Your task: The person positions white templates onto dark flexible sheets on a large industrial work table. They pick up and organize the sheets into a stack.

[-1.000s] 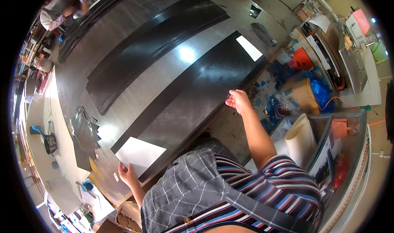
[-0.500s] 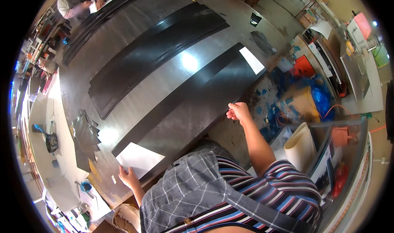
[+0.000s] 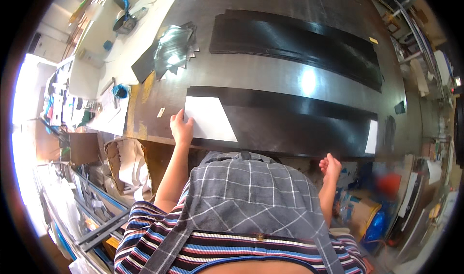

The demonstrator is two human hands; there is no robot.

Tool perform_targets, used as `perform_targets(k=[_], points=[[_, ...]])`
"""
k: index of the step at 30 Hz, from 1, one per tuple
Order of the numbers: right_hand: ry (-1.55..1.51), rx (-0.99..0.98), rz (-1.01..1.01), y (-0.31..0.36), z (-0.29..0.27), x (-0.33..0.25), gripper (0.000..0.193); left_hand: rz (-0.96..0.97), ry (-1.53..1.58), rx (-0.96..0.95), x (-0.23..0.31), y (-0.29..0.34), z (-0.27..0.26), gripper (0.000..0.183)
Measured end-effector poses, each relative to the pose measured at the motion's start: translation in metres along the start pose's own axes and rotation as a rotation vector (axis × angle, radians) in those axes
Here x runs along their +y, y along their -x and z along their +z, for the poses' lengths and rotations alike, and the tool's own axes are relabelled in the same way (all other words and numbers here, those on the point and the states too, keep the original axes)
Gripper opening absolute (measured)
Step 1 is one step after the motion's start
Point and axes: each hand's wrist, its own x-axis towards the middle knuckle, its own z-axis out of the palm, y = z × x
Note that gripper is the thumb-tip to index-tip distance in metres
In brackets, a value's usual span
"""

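Observation:
On the dark table a long black sheet lies along the front edge. A slanted white piece covers its left end, and a narrower white piece covers its right end. My left hand rests against the left edge of the larger white piece, thumb and forefinger apart, the other fingertips partly hidden. Just off the table's front edge, nearer the sheet's right end, is my right hand. Its fingers are curled in; whatever they may hold does not show.
Farther back lies a stack of long black sheets. Glossy dark scraps overlap at the left. Beyond them, a pale surface carries a dark pot. An open carton stands below the table's front left.
The view has swung round, so the table now runs straight across in front of me. My right hand has drawn back from the sheet's front edge; my left hand stays at the larger white piece.

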Motion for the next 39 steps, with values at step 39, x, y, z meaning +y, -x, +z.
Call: perform_targets(k=[39], points=[[0.916,-0.308,-0.861,0.107,0.159,-0.098,0.025,0.247,0.063,0.091,0.017,-0.091,-0.029,0.051]])
